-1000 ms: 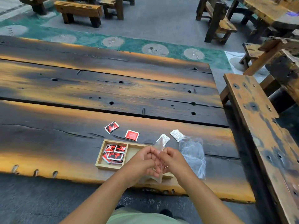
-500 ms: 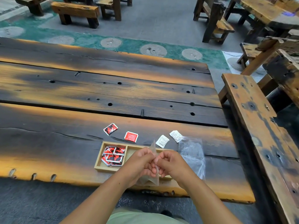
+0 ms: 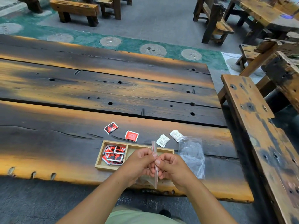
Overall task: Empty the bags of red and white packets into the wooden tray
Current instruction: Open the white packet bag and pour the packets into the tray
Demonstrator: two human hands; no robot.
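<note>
At a scorched plank table (image 3: 64, 143), a person's left hand (image 3: 139, 162) and right hand (image 3: 173, 167) pinch the top edge of a clear bag (image 3: 154, 159) above a wooden tray (image 3: 165, 150). Red packets (image 3: 114, 155) fill its left compartment; two red and two white packets lie just beyond, beside an empty bag (image 3: 191, 154).

Big plank table (image 3: 97, 88), dark wood with orange streaks, drilled holes and notches along the near edge. Long bench (image 3: 258, 135) just beside its right end, same weathered finish; more benches (image 3: 76, 9) and another table (image 3: 262, 12) well apart at the back. Grey floor with a green strip (image 3: 129, 44) carrying round pale discs.
</note>
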